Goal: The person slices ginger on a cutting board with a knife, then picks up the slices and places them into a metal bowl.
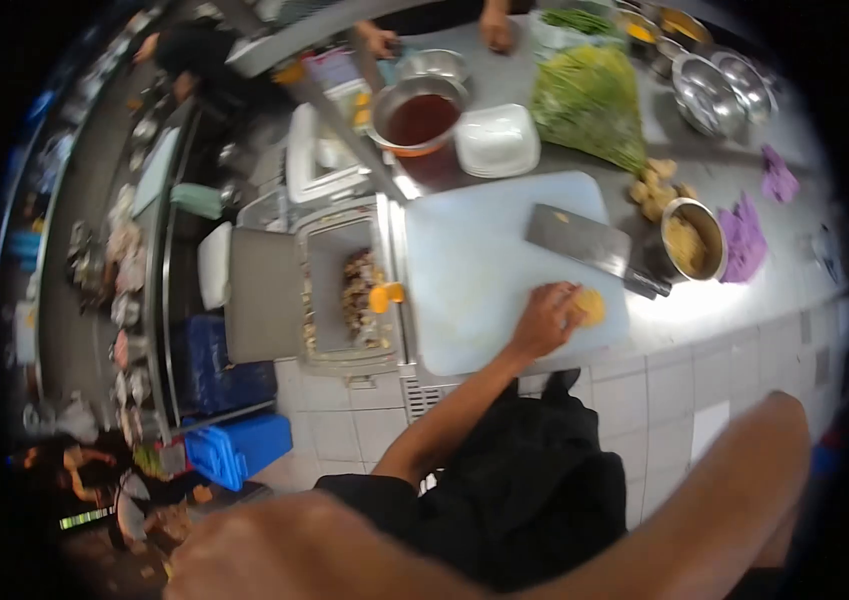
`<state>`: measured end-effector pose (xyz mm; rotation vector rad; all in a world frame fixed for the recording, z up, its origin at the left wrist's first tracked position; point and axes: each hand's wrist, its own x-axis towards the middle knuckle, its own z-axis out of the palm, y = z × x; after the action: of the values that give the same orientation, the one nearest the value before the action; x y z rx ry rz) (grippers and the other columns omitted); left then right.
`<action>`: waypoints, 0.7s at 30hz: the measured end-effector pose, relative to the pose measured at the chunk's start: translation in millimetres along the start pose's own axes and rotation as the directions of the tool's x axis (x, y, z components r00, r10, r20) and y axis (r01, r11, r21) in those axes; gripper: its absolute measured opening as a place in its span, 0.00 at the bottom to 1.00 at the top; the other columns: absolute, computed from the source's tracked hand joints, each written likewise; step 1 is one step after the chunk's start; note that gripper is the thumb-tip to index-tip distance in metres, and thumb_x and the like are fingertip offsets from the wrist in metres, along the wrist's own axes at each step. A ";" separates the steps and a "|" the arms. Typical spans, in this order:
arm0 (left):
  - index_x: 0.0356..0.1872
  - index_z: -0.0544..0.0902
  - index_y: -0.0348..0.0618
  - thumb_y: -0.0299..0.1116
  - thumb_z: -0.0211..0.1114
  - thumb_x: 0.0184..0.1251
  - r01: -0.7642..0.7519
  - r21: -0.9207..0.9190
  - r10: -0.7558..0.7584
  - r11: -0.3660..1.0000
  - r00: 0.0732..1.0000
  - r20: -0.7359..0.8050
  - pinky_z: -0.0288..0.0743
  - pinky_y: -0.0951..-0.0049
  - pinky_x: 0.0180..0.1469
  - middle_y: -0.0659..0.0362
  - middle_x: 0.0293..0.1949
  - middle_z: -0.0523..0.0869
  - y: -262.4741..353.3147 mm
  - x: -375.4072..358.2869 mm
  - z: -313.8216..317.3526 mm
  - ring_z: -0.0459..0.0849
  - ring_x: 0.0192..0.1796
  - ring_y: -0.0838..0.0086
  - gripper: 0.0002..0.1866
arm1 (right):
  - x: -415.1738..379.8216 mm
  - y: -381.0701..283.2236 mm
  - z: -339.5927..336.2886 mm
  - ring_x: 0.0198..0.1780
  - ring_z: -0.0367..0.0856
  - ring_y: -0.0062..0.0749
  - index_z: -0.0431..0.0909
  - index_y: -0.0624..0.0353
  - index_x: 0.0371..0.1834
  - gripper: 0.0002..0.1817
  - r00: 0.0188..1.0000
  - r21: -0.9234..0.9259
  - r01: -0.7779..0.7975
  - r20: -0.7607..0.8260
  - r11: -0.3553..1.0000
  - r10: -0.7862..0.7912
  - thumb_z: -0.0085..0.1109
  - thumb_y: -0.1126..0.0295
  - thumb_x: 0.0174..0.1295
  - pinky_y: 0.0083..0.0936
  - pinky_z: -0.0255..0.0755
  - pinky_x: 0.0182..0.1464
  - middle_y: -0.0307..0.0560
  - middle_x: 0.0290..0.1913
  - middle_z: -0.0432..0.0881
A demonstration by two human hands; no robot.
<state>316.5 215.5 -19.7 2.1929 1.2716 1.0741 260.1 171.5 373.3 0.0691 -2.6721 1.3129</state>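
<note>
My left hand (547,320) rests on the white cutting board (464,270), its fingers curled against a small pale-yellow heap (591,306) that looks like minced ginger. Just beyond it on the board lies a cleaver (579,238), its dark handle pointing right over the board's edge. A metal pot (719,262) with similar yellow mince stands to the right, beside knobbly ginger roots (656,190). My right forearm crosses the bottom of the view close to the camera. The right hand (264,545) is blurred and cut off at the lower left, its fingers hidden.
Left of the board is an open grey bin (319,255) holding scraps and an orange item (385,296). Behind stand a bowl of dark red liquid (422,120), a white container (497,140) and a bag of greens (589,100). Another person's hands (495,30) are across the counter.
</note>
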 end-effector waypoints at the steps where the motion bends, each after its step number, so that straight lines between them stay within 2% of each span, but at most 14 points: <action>1: 0.67 0.81 0.42 0.43 0.69 0.74 -0.032 0.007 0.032 0.999 0.999 -0.023 0.70 0.53 0.69 0.50 0.58 0.82 -3.4 -2.2 0.2 0.79 0.63 0.54 0.26 | 13.5 -6.1 3.4 0.43 0.89 0.51 0.83 0.68 0.44 0.14 0.997 0.012 0.071 0.017 0.997 -0.071 0.54 0.68 0.69 0.43 0.82 0.43 0.62 0.39 0.85; 3: 0.66 0.81 0.42 0.42 0.68 0.74 0.016 0.006 -0.016 1.000 1.000 0.010 0.69 0.53 0.69 0.51 0.58 0.82 4.2 -0.1 -13.4 0.79 0.63 0.54 0.25 | 30.1 -16.8 13.5 0.43 0.89 0.51 0.83 0.68 0.44 0.14 0.977 0.051 0.212 0.029 0.976 -0.214 0.54 0.68 0.68 0.43 0.82 0.42 0.62 0.38 0.85; 5: 0.66 0.81 0.42 0.42 0.68 0.73 0.017 0.021 -0.018 1.000 0.998 0.065 0.69 0.53 0.68 0.52 0.58 0.82 6.6 2.4 -20.4 0.78 0.63 0.54 0.25 | 28.3 -19.0 13.8 0.42 0.89 0.51 0.83 0.69 0.43 0.14 0.962 0.053 0.272 0.007 0.961 -0.273 0.55 0.67 0.68 0.43 0.82 0.42 0.62 0.37 0.85; 9: 0.65 0.82 0.44 0.38 0.68 0.72 0.045 0.037 -0.044 0.998 0.999 -0.024 0.67 0.54 0.70 0.52 0.58 0.83 -5.9 -3.0 -8.9 0.79 0.64 0.56 0.23 | -3.9 -18.6 -2.5 0.41 0.89 0.50 0.83 0.70 0.42 0.14 0.965 -0.007 0.257 -0.055 0.966 -0.257 0.56 0.67 0.67 0.43 0.82 0.40 0.63 0.36 0.84; 11: 0.63 0.84 0.46 0.37 0.67 0.74 0.121 -0.026 -0.123 0.992 0.983 -0.138 0.66 0.53 0.72 0.50 0.55 0.86 -16.7 -4.3 -0.4 0.80 0.64 0.55 0.19 | -32.1 -14.4 -6.6 0.41 0.89 0.50 0.83 0.70 0.41 0.14 0.980 0.001 0.184 -0.083 0.983 -0.183 0.56 0.67 0.66 0.43 0.82 0.39 0.63 0.35 0.84; 13: 0.56 0.88 0.49 0.38 0.70 0.73 0.207 0.129 -0.169 0.970 0.952 -0.256 0.69 0.56 0.62 0.56 0.52 0.86 -18.9 11.2 -0.6 0.82 0.58 0.61 0.14 | -61.2 -6.5 -12.1 0.40 0.89 0.50 0.83 0.71 0.40 0.14 0.989 -0.011 0.118 -0.083 0.993 -0.118 0.57 0.67 0.66 0.43 0.82 0.38 0.63 0.34 0.83; 15: 0.55 0.89 0.51 0.39 0.70 0.73 0.237 0.161 -0.197 0.958 0.953 -0.230 0.69 0.57 0.60 0.58 0.51 0.86 -20.9 43.8 -12.8 0.82 0.56 0.62 0.13 | -82.3 -5.1 -17.5 0.40 0.89 0.49 0.82 0.71 0.39 0.14 0.993 -0.012 0.081 -0.085 0.997 -0.082 0.57 0.67 0.65 0.43 0.82 0.37 0.63 0.33 0.83; 16: 0.55 0.89 0.51 0.39 0.69 0.73 0.255 0.198 -0.217 0.946 0.956 -0.197 0.69 0.57 0.60 0.58 0.52 0.86 -22.7 58.8 -17.5 0.82 0.57 0.63 0.14 | -126.2 40.6 3.0 0.43 0.87 0.58 0.81 0.71 0.42 0.14 0.930 -0.038 0.111 -0.349 0.993 -0.117 0.63 0.70 0.59 0.45 0.81 0.39 0.65 0.34 0.82; 17: 0.55 0.89 0.51 0.39 0.69 0.73 0.261 0.181 -0.222 0.948 0.953 -0.208 0.69 0.57 0.60 0.58 0.52 0.86 -25.0 70.2 -17.7 0.82 0.57 0.63 0.14 | -160.2 71.5 -6.6 0.42 0.86 0.63 0.82 0.70 0.45 0.14 0.959 0.087 -0.059 -0.273 0.994 0.081 0.61 0.70 0.62 0.46 0.80 0.44 0.63 0.32 0.84; 18: 0.58 0.88 0.52 0.39 0.68 0.74 0.195 0.255 -0.153 0.947 0.972 -0.176 0.68 0.57 0.61 0.59 0.53 0.86 -29.2 82.3 -20.5 0.81 0.57 0.63 0.15 | -189.1 93.5 -12.2 0.43 0.86 0.60 0.83 0.64 0.51 0.15 0.907 0.183 -0.267 -0.285 0.946 0.311 0.62 0.71 0.63 0.45 0.79 0.48 0.61 0.38 0.88; 19: 0.61 0.87 0.53 0.39 0.67 0.75 0.129 0.331 -0.086 0.935 0.986 -0.144 0.67 0.57 0.62 0.60 0.54 0.85 -34.0 94.1 -22.0 0.81 0.58 0.64 0.16 | -225.7 107.5 -14.8 0.45 0.87 0.56 0.84 0.58 0.56 0.16 0.767 0.247 -0.467 -0.364 0.849 0.528 0.63 0.69 0.66 0.45 0.80 0.49 0.57 0.43 0.89; 20: 0.61 0.87 0.53 0.39 0.67 0.75 0.144 0.334 -0.096 0.931 0.983 -0.154 0.67 0.57 0.62 0.60 0.54 0.85 -36.3 97.3 -23.3 0.81 0.58 0.64 0.16 | -256.0 142.3 1.9 0.43 0.89 0.51 0.84 0.56 0.56 0.15 0.648 0.214 -0.624 -0.395 0.751 0.651 0.65 0.67 0.68 0.40 0.81 0.47 0.56 0.42 0.90; 21: 0.64 0.85 0.54 0.38 0.65 0.76 0.064 0.407 -0.040 0.911 0.997 -0.066 0.66 0.56 0.63 0.61 0.56 0.84 -37.0 96.9 -23.1 0.80 0.59 0.64 0.18 | -281.6 150.3 10.4 0.41 0.90 0.46 0.85 0.58 0.56 0.15 0.524 0.330 -0.682 -0.402 0.653 0.751 0.66 0.66 0.69 0.38 0.81 0.45 0.54 0.40 0.90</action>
<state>306.5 316.4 11.9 2.4194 1.7007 0.9168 519.4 246.8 202.6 -1.3344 -2.1520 1.4025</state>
